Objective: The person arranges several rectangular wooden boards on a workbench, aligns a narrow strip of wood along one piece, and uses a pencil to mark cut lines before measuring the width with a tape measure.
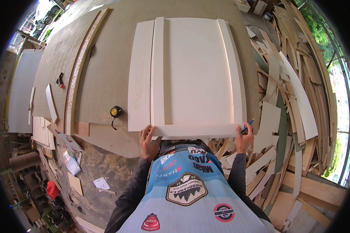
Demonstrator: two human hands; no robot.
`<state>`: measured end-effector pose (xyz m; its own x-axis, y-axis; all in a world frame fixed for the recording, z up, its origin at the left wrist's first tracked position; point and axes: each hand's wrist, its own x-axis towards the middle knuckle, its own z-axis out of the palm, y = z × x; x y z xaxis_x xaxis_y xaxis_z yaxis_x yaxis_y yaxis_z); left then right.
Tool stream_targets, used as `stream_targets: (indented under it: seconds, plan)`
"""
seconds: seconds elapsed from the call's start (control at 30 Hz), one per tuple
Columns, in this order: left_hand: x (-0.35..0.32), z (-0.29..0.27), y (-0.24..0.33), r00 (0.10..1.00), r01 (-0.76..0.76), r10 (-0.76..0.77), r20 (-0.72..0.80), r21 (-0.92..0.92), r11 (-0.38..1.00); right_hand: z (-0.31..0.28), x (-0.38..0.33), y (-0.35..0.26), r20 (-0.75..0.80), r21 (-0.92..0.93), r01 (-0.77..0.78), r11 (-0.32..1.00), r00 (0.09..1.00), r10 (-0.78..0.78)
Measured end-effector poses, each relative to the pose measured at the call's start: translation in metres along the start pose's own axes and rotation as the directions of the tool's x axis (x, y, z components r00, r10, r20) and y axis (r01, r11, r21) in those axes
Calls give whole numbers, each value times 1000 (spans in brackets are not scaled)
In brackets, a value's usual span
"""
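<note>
A large white panel (194, 73) lies flat on a worn worktable. Two upright white strips run along it, a left strip (158, 70) and a right strip (231, 73). A white crosspiece (194, 131) spans the near edge, across the lower ends of both. My left hand (148, 143) grips the crosspiece at its left end, fingertips over the top and thumb at the near side. At the other end, my right hand (243, 140) touches the crosspiece while holding a slim blue pencil (248, 126) between its fingers, pointing up and right.
A black and yellow tape measure (116, 112) sits left of the panel. Farther left are a long board (83, 66), pliers (60, 80) and a short white offcut (51, 103). Scrap wood (287, 97) is heaped at right. Papers (101, 184) litter the floor at lower left.
</note>
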<state>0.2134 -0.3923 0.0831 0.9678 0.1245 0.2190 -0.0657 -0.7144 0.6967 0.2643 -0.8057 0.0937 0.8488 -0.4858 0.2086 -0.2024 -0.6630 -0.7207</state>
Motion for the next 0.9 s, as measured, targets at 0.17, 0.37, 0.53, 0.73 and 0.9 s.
stream_targets:
  seconds: [0.17, 0.37, 0.53, 0.73, 0.9]
  plan:
    - [19, 15, -9, 998, -10, 9, 57, 22, 1000, 7, 15, 16, 117, 39, 43, 998, 992, -47]
    - [13, 22, -10, 999, 16, -14, -35, 36, 999, -7, 18, 20, 253, 64, 149, 987, 954, -160]
    - [9, 28, -11, 994, 68, -69, -84, -18, 998, -6, 15, 20, 238, -31, 179, 983, 957, -167]
    - [7, 32, -10, 991, 48, -52, -120, -35, 998, -2, 11, 18, 244, -102, 237, 966, 947, -206]
    - [10, 40, -3, 987, 110, -119, -111, -89, 990, 8, 4, 17, 189, -187, 224, 956, 964, -189]
